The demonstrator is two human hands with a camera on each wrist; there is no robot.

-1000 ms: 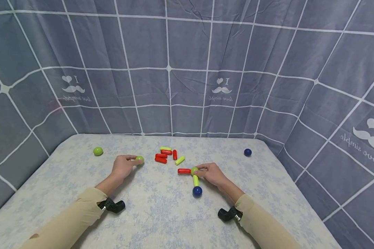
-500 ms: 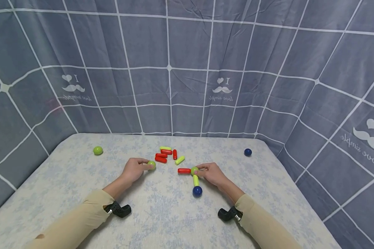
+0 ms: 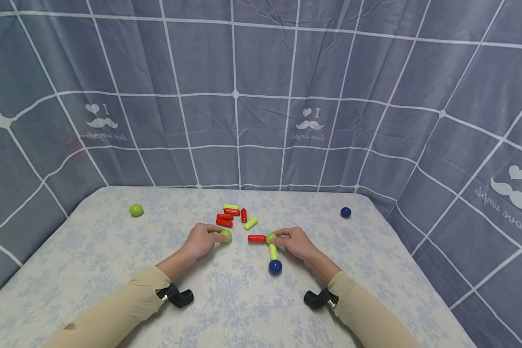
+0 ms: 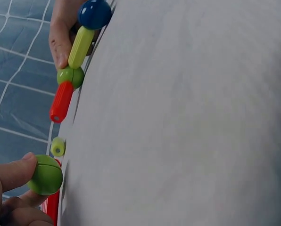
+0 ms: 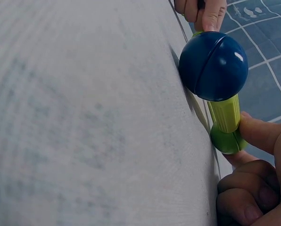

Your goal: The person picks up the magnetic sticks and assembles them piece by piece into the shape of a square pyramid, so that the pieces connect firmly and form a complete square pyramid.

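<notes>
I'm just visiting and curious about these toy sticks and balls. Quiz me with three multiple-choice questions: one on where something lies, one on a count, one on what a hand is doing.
1. Where does the loose blue ball lie?
A. far right of the table
B. far left
C. in the left hand

2. How many blue balls are in view?
A. one
B. two
C. four

3. What is the left hand doing?
A. lying flat
B. pinching a green ball
C. holding a red stick

Answers: 1 A, it sits alone at the right. 2 B, the loose one plus the joined blue ball. 3 B, thumb and fingers clasp it.
</notes>
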